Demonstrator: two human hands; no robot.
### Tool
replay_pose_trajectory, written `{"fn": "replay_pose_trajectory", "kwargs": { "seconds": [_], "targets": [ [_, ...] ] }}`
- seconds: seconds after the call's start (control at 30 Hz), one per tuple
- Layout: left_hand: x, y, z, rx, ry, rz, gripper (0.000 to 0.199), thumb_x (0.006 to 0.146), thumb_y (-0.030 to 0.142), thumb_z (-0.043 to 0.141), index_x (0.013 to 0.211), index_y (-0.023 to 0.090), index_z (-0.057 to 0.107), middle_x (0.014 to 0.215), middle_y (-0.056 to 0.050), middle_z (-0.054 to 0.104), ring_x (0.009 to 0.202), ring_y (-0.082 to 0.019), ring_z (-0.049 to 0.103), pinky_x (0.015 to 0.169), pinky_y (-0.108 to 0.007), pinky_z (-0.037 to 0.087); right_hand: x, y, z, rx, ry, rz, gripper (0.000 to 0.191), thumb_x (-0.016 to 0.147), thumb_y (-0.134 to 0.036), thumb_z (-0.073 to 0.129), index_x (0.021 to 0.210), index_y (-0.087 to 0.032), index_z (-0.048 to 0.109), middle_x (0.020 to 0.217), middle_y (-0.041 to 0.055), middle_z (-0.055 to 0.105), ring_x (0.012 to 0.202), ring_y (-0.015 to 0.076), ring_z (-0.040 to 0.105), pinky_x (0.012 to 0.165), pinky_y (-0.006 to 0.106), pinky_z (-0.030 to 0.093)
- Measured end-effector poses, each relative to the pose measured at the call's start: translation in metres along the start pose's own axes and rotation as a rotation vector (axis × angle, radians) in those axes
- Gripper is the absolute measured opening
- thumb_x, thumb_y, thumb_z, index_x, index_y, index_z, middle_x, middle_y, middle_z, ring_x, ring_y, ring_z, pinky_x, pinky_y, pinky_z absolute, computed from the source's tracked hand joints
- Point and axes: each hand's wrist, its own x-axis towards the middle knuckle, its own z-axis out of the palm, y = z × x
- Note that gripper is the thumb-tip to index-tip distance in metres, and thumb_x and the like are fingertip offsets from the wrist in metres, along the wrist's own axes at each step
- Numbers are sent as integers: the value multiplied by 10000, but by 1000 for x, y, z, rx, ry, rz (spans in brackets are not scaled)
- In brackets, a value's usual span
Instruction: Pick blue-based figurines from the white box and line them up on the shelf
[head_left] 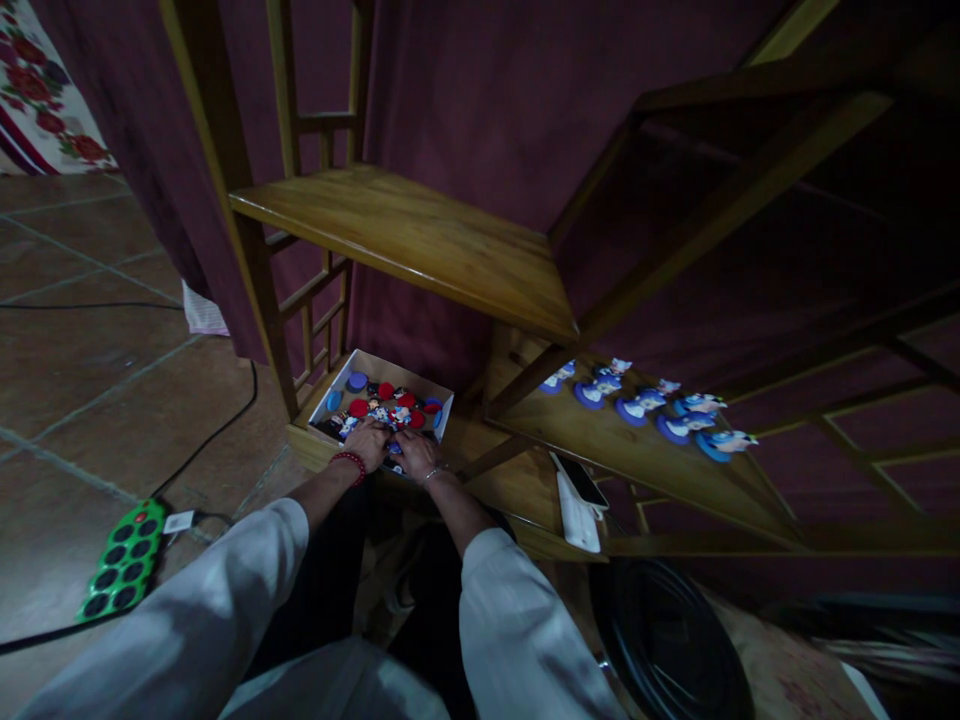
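Observation:
A shallow cardboard box (442,372) sits on the low wooden shelf and holds several small figures with red, blue and purple round bases. My left hand (367,445), with a red bead bracelet at the wrist, reaches over the box's near edge. Beside it, my right hand (415,455) wears a thin bracelet and is bent inward. Between the two hands is a small blue-purple figure (394,448), with the fingers of both closed around it. Several blue and white figures (640,406) stand in rows on the shelf to the right.
An upper wooden shelf (420,240) overhangs the box. To the right lie a phone (581,482) and a white object (577,520). A green power strip (124,560) with black cables is on the tiled floor at left. A round black object (667,640) stands at lower right.

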Motion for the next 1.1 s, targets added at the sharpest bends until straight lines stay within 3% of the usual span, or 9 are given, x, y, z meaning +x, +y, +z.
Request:
{"fn": "replay_pose_trajectory", "kwargs": {
  "seconds": [0.3,0.57,1.1],
  "targets": [
    [2,1,0,27,-50,-7,198,722,217,538,885,154,631,954,-114,623,1043,-239,475,891,-343,363,6,1,6,-53,-40,12,251,814,-282,506,1022,-180,602,1029,91,593,945,180,554,770,252,417],
    [3,5,-2,46,-86,-47,208,702,132,494,836,156,651,930,-103,649,1047,-213,507,907,-294,369,4,-5,4,-1,-27,27,246,810,-223,505,1016,-148,617,1029,117,609,990,193,540,789,242,404],
    [3,5,0,17,-81,-43,222,712,129,473,850,163,644,940,-100,652,1020,-203,535,921,-296,364,4,-3,8,49,-17,57,236,816,-223,494,1022,-178,602,1046,92,606,995,171,539,814,245,395]
  ]
}}
